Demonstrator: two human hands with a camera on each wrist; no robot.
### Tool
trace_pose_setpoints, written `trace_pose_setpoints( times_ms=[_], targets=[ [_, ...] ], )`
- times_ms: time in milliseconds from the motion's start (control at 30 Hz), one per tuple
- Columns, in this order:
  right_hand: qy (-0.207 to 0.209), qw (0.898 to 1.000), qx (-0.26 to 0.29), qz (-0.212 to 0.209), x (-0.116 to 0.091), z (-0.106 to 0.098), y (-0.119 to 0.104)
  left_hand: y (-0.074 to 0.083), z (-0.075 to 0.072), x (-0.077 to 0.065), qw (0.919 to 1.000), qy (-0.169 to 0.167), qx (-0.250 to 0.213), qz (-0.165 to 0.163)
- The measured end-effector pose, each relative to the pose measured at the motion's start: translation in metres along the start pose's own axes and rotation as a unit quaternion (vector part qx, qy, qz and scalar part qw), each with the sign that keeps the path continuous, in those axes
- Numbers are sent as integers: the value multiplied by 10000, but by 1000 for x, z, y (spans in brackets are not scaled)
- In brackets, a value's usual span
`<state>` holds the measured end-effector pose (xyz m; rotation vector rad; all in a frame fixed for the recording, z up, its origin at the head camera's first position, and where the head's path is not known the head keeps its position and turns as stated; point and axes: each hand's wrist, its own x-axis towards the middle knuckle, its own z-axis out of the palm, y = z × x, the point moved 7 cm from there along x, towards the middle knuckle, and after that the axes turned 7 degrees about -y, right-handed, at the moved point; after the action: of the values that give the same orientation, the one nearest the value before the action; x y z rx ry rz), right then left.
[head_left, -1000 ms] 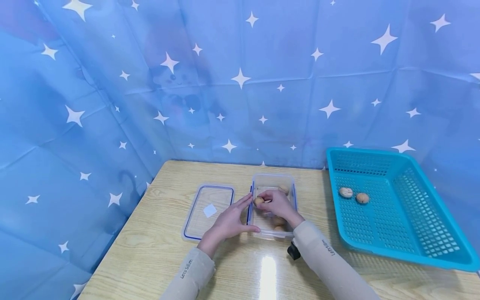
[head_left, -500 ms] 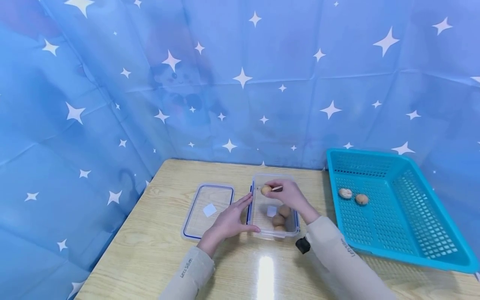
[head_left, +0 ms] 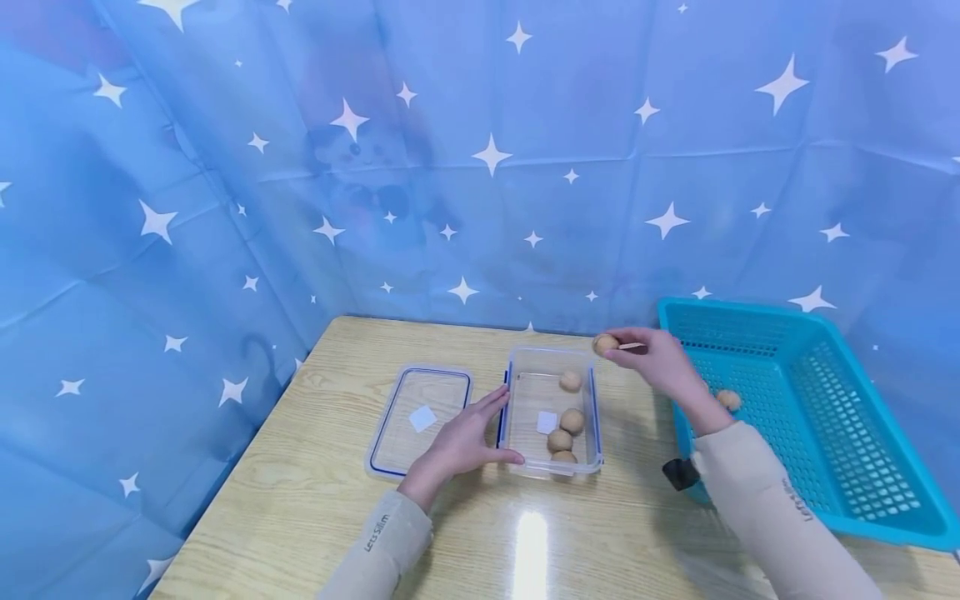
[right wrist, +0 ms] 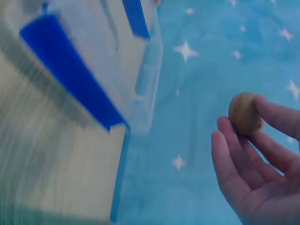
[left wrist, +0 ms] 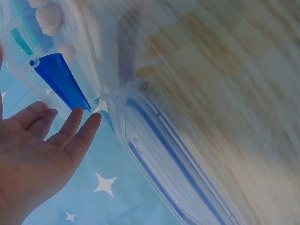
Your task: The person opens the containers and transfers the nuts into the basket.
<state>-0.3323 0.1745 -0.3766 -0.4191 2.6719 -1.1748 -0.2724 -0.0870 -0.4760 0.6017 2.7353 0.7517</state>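
My right hand [head_left: 660, 362] pinches a walnut [head_left: 604, 343] between thumb and fingers, above the table just right of the clear plastic box [head_left: 551, 468]. The right wrist view shows this brown, rounded walnut [right wrist: 244, 114] at the fingertips. Inside the box are several more walnuts [head_left: 572, 421], mostly along its right side, and a white square label. My left hand [head_left: 461, 442] rests at the box's left side, fingers extended along the wall and thumb near the front corner. In the left wrist view its fingers reach a blue latch [left wrist: 61, 79].
Left of the box lies its clear lid [head_left: 438, 425] with a blue seal. A turquoise basket [head_left: 855, 442] stands on the right, partly behind my right arm, with a walnut [head_left: 728, 400] visible in it. A blue star-patterned curtain [head_left: 420, 217] hangs behind the wooden table [head_left: 300, 500].
My right hand has lifted the walnut out of the box and carried it right, towards the basket. It now covers one walnut in the basket. My left hand stays put.
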Motion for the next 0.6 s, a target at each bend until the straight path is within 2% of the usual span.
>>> trace_pose_setpoints(
  times_ms=[167, 300, 467, 600],
  targets=[
    [368, 9991, 88, 181, -9, -27, 20, 0, 1, 1, 10000, -23, 0, -26],
    [511, 9971, 432, 353, -14, -41, 41, -1, 1, 1, 10000, -38, 1, -45],
    [551, 9932, 827, 608, -17, -54, 76, -1, 0, 1, 10000, -15, -37, -63],
    [728, 9899, 938, 771, -23, -65, 105, -1, 0, 1, 10000, -20, -42, -39]
  ],
)
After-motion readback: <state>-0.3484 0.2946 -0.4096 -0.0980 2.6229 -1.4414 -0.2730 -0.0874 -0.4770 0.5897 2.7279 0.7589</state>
